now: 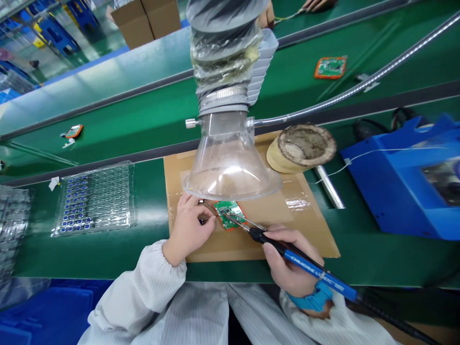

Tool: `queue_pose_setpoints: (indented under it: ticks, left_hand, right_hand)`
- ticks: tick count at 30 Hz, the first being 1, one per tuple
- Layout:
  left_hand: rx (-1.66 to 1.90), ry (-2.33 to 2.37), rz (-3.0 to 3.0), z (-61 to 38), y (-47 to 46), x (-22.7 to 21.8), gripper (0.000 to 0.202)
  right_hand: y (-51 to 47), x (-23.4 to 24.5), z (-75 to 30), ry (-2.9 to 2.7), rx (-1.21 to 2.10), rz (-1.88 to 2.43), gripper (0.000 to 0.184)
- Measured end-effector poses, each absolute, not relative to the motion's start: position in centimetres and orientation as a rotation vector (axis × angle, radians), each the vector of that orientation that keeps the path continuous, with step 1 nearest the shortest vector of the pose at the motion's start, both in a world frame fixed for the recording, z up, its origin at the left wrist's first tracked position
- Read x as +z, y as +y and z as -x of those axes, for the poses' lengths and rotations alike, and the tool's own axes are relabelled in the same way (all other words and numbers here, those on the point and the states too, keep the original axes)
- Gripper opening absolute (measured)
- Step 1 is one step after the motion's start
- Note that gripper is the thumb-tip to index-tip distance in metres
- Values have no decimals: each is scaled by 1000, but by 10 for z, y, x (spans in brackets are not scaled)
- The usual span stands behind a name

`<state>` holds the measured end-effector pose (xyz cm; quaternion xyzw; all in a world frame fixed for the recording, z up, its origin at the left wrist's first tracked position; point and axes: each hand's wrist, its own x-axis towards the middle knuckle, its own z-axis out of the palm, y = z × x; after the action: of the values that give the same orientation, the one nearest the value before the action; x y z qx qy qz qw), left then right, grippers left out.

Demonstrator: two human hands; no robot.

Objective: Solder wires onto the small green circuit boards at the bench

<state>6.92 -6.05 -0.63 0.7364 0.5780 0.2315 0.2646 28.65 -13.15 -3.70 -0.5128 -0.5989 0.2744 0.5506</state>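
A green circuit board with an orange edge lies on a cardboard sheet. My right hand is closed around a soldering iron with a blue handle and black front; its metal tip, with a thin tube alongside, reaches the middle of the board. At the board's left edge my left hand is pinched, thumb and finger together, on something small and dark that the fingers mostly hide. Just above the board hangs a clear fume hood on a grey hose.
On the right stand a round, stained pot and a blue machine. To the left lies a clear tray of small blue parts. Another orange-edged board sits on the green belt behind. A co-worker's hand shows at the far edge.
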Motion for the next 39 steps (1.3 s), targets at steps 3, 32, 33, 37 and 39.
queue_pose_setpoints:
  ticks: [3,32,33,37,39]
  left_hand:
    - [629,1562,-1991,-70,-60,-6,20]
    - [268,1334,-2040,-43,-38,18,12]
    - [296,1312,-2004,-38,-32,22,11]
    - [338,1291,-1764,-11,5,32,14]
    - [330,1315,-1591,3,31,33,24]
  right_hand:
    - [-132,-40,-288,-1382,674,1212,15]
    - [-131,-43,-294,-1222,738,1250,10]
    - [-131,-43,-294,-1224,736,1253,10]
    - [-130,-41,-294,-1232,707,1270,8]
    - [-129,-41,-294,-1248,687,1274,8]
